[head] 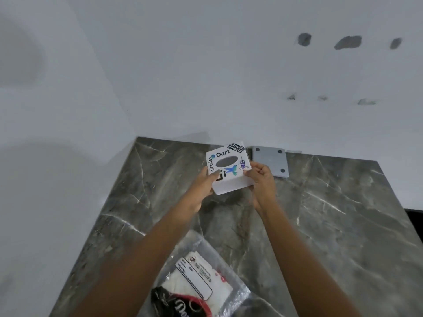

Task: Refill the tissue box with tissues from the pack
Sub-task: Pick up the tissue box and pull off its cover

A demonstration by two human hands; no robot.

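- the tissue box (229, 170) is up off the surface (320, 225), held over its far edge near the wall, tilted so the stickered top with the oval slot faces the camera
- left hand (207, 181) grips the left side with the thumb lying over the top face, right hand (261, 177) pinches the right edge with the fingers curled, so both hands are closed on the box
- slot looks dark and nothing pokes out of it, so I'd guess it's empty and really light, basically a hollow white shell
- looks rigid to me, smooth walls and clean corners, so it shouldn't cave under a squeeze, though it might be a bit slick. Holding the two opposite sides like this seems like the safe way
- the grey square plate (270, 162) with dark dots at its corners lies flat at the far edge, just beside the box. Could be the box's bottom panel, can't say for sure
- the pack (206, 277) lies at the near edge of the surface, between the forearms and well apart from the box. Clear crinkly plastic with a white label, and a white stack showing through
- that one's going to be the floppy, slippery bit: the wrap slides and the stack inside is soft and squashy. I'd take the tissues flat from both sides as one block, since a pinch at one corner would probably just peel a few sheets off
- can't tell from here whether the pack is open
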